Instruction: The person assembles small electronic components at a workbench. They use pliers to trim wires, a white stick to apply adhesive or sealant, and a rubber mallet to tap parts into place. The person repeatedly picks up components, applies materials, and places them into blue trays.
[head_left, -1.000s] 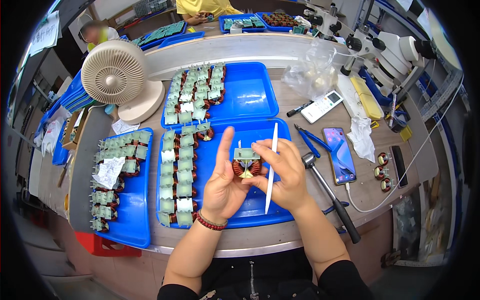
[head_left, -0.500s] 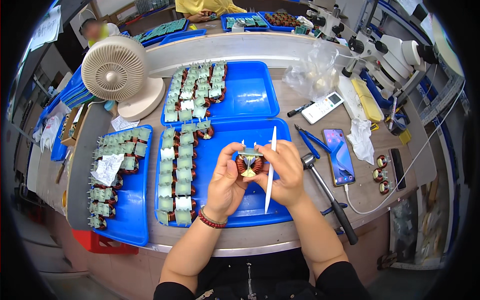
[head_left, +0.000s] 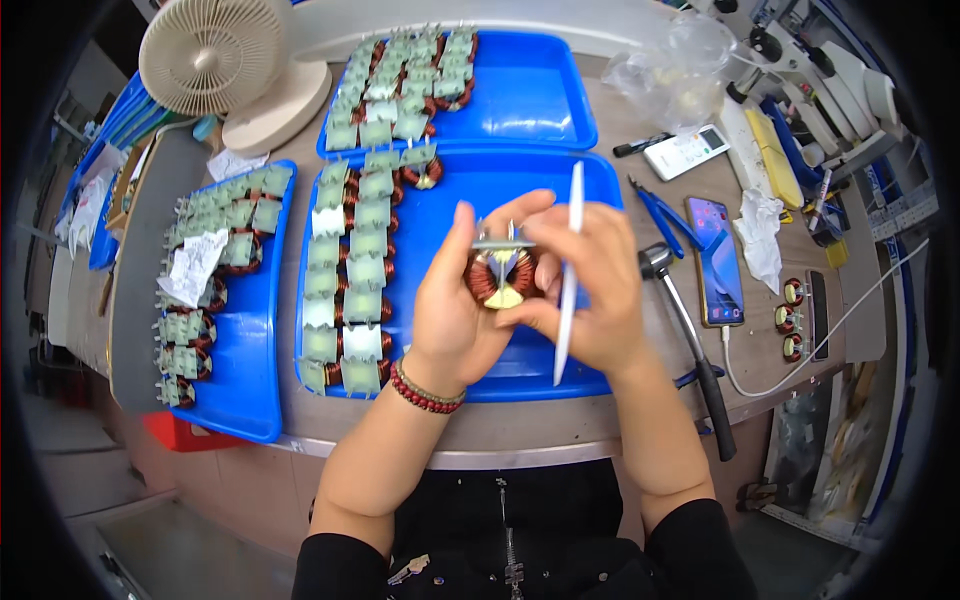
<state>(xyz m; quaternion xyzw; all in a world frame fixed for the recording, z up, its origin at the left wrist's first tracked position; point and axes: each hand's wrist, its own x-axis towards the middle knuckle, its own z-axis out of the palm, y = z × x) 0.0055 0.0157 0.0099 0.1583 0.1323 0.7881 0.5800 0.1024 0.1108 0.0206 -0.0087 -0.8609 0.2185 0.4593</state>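
My left hand (head_left: 440, 315) is closed around a copper-wound toroidal coil (head_left: 490, 275) capped by a pale green plate with metal pins pointing up. Its thumb stands up on the coil's left side, and its fingers pass behind. A yellowish piece shows at the coil's lower front. My right hand (head_left: 605, 290) grips a long flat white stick (head_left: 569, 310), held nearly upright, while its thumb and fingertips meet the coil's right side. Below both hands lies a blue tray (head_left: 430, 225) with rows of similar coils (head_left: 370, 245) along its left part.
Another blue tray (head_left: 530, 90) of coils sits behind, and a third tray (head_left: 245, 350) at left carries crumpled paper (head_left: 195, 265). A fan (head_left: 215, 55) stands far left. On the right lie pliers (head_left: 665, 215), a hammer (head_left: 690, 340), a phone (head_left: 716, 265) with a cable, and a remote control (head_left: 688, 152).
The view has tilted down, so the bench sits higher in the picture. My left thumb has straightened upward beside the coil, and my right fingers have shifted from the plate's edge to the coil's side.
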